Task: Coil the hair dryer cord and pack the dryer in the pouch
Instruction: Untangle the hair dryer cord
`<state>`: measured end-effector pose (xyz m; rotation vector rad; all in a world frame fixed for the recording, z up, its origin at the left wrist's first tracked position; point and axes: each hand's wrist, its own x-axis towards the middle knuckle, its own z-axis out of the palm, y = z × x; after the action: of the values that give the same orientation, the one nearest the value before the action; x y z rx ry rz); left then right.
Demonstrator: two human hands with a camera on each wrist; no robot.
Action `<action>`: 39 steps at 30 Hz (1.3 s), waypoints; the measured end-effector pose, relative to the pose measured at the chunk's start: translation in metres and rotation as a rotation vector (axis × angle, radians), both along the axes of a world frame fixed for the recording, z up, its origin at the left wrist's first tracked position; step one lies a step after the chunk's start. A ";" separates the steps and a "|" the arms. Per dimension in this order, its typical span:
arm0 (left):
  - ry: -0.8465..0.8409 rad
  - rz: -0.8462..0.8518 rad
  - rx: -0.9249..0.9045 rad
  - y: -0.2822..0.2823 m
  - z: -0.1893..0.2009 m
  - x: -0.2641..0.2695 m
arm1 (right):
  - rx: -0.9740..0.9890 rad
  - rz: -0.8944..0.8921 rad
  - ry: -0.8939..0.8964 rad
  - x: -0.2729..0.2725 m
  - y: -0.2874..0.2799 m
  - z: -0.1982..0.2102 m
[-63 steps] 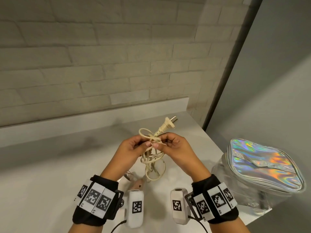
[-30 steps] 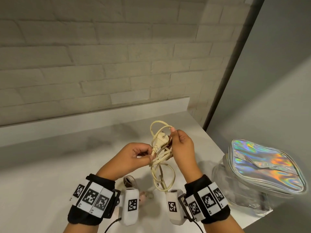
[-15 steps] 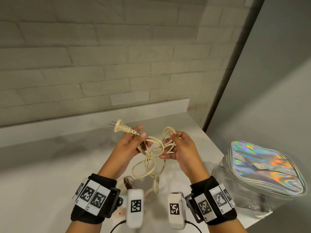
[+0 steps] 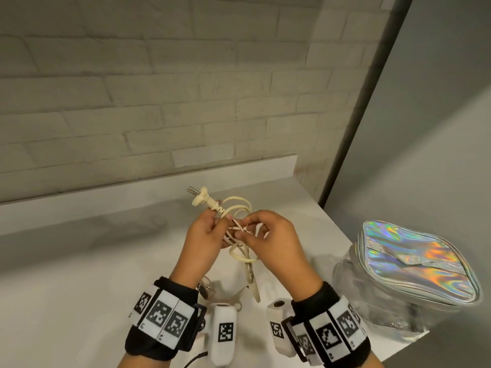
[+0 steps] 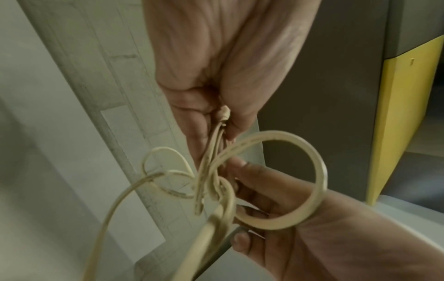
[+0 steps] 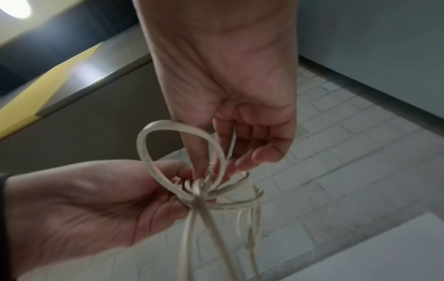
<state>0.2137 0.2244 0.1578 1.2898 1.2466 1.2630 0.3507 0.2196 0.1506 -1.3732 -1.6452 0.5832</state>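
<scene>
A cream hair dryer cord (image 4: 240, 254) is bunched in loops above the white counter (image 4: 79, 274). My left hand (image 4: 221, 221) pinches it just below the plug (image 4: 200, 199), whose prongs point up and left. My right hand (image 4: 240, 232) pinches the crossing of the loops right beside it. In the left wrist view the left hand (image 5: 223, 123) grips several strands, and a big cord loop (image 5: 317, 171) curls over my right hand (image 5: 264, 209). In the right wrist view the right hand (image 6: 228, 157) holds the bundle. The dryer (image 4: 205, 286) is mostly hidden behind my left wrist.
The holographic silver pouch (image 4: 414, 264) with clear sides stands zipped at the counter's right front corner, close to my right wrist. A pale brick wall (image 4: 159, 102) backs the counter, and its right edge (image 4: 332, 221) drops off beside a dark post.
The plug went from my right hand to my left and now points up-left. Both hands have since drawn together, gathering the loose loops into a tighter bundle.
</scene>
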 end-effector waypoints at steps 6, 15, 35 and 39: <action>0.088 -0.072 -0.038 -0.002 -0.002 -0.003 | -0.044 0.018 -0.099 0.008 0.004 -0.002; -0.109 0.149 -0.073 0.005 0.000 -0.040 | -0.313 0.029 0.886 0.045 0.009 0.018; 0.010 -0.058 0.152 -0.004 0.000 0.011 | -0.098 0.173 0.317 0.009 0.005 0.007; -0.060 0.065 0.169 -0.006 0.003 0.014 | -0.360 0.261 0.484 0.006 0.000 0.026</action>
<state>0.2279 0.2189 0.1609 1.3286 1.1677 1.4690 0.3571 0.2199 0.1770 -1.1423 -1.3650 1.3071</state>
